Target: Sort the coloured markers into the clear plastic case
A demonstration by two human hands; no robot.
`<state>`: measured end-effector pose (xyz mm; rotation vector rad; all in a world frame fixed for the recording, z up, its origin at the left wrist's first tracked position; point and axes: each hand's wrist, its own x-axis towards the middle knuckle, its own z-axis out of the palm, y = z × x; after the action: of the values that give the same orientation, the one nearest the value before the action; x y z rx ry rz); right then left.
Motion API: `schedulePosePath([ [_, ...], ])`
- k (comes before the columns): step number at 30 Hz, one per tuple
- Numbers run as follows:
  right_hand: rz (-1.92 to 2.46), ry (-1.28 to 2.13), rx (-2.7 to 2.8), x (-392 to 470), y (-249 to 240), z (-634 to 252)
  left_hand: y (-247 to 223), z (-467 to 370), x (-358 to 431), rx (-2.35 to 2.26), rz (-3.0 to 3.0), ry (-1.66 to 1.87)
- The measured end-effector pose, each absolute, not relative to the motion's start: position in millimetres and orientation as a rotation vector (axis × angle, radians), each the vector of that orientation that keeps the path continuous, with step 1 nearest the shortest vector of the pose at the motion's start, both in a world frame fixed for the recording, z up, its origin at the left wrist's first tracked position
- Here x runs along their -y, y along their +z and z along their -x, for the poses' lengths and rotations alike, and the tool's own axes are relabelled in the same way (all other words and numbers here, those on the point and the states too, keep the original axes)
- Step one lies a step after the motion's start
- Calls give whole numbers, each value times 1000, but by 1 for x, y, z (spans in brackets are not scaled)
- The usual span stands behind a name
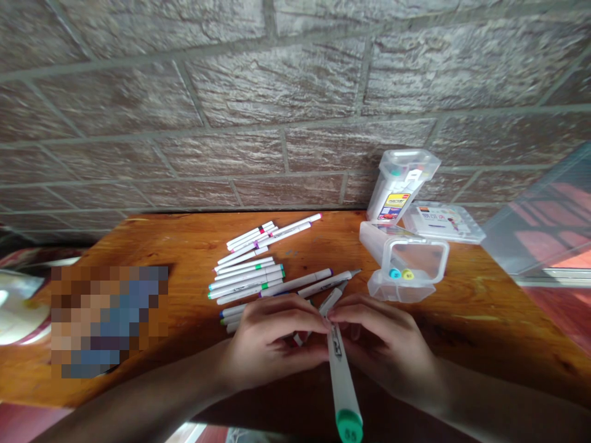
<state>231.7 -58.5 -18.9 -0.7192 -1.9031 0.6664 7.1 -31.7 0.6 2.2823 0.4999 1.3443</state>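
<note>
While the left hand [281, 338] and right hand [388, 344] pinch the white marker with green "55" end [342, 375] between them, end toward camera, loose markers [249, 283] lie on the wooden table [184, 314] just beyond. Open clear case [415, 264] on the right, two markers visible inside.

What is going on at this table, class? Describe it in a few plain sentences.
The left hand and right hand hold a white marker numbered 55 between their fingers, its green end toward the camera. Beyond them, loose markers lie on the wooden table. To the right, an open clear plastic case lies on its side with a blue-ended and a yellow-ended marker visible inside.
</note>
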Motion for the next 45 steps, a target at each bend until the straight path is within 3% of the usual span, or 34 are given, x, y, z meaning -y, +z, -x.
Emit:
schedulePosePath([
  [25, 730, 689, 1926, 58, -22, -234, 0, -5, 32, -498, -2290, 1354],
  [45, 691, 496, 1832, 57, -5, -237, 16, 10, 29, -550, -1995, 1474],
])
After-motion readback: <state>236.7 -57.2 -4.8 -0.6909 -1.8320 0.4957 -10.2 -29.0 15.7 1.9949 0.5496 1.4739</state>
